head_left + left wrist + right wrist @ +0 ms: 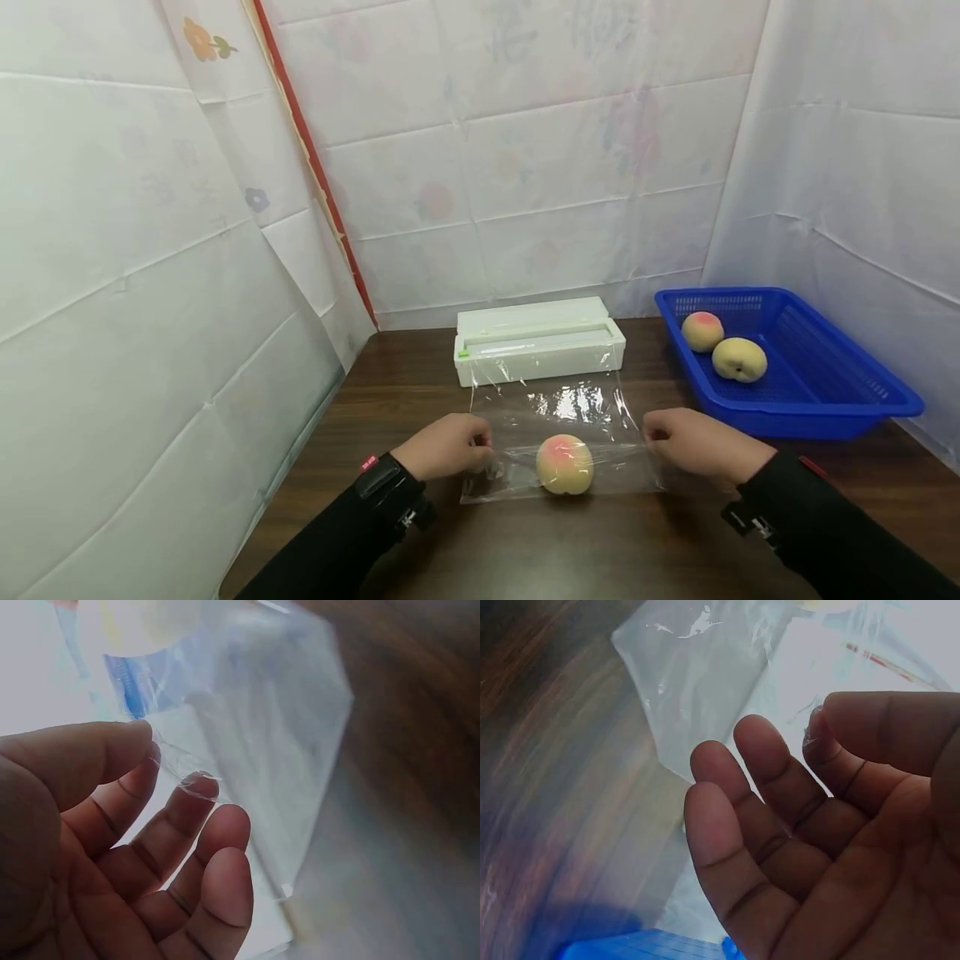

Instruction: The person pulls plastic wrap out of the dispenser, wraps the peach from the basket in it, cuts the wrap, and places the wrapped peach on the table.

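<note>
A sheet of clear plastic wrap [510, 421] runs from a white dispenser box [540, 365] toward the person. The left hand [448, 446] pinches its left edge; in the left wrist view, thumb [112, 754] and index fingertip meet on the film while the other fingers curve loosely. On the opposite edge, the right hand [701, 446] pinches the wrap, a crumpled bit showing between thumb [877, 724] and index finger in the right wrist view. Between the hands sits a pink-and-yellow peach [564, 473], overlapped by the film in the head view.
At the right stands a blue plastic basket [817, 408] holding a pinkish peach [702, 332] and a pale yellow one [739, 360]. The dispenser's lid [532, 315] is raised. White sheeting [510, 192] hangs behind and on both sides of the dark wooden table [397, 383].
</note>
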A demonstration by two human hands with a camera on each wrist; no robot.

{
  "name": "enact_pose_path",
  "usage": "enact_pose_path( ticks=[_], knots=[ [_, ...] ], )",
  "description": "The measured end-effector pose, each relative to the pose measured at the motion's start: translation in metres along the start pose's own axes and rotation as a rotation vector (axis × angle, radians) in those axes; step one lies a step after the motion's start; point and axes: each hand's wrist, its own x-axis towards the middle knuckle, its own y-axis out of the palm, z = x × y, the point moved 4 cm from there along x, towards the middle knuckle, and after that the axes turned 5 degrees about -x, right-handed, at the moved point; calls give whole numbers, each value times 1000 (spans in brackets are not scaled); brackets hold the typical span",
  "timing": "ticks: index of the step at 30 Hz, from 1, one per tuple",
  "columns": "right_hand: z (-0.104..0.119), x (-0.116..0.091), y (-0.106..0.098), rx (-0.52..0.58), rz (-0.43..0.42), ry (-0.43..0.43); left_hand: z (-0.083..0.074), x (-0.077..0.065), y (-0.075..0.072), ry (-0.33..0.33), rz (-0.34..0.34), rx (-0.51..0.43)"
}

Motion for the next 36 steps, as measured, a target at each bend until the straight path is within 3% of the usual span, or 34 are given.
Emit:
enact_pose_path(
  ticks=[8,17,21,25,29,34,36],
  knots=[
    [-1,8,7,68,60,49,3,6,12,-22,64,9],
    [-3,8,9,119,70,83,4,0,4,4,119,-65],
    [-10,8,11,98,49,97,14,-1,2,8,94,-35],
    [-16,6,6,-10,-72,131,15,0,2,2,14,68],
    [-1,4,-1,-72,-226,103,-7,0,-1,72,-108,77],
    [40,3,3,-98,-327,-93,-54,0,1,270,-245,22],
    [58,0,7,-117,-355,-161,-73,-1,4,352,-276,49]
  ],
)
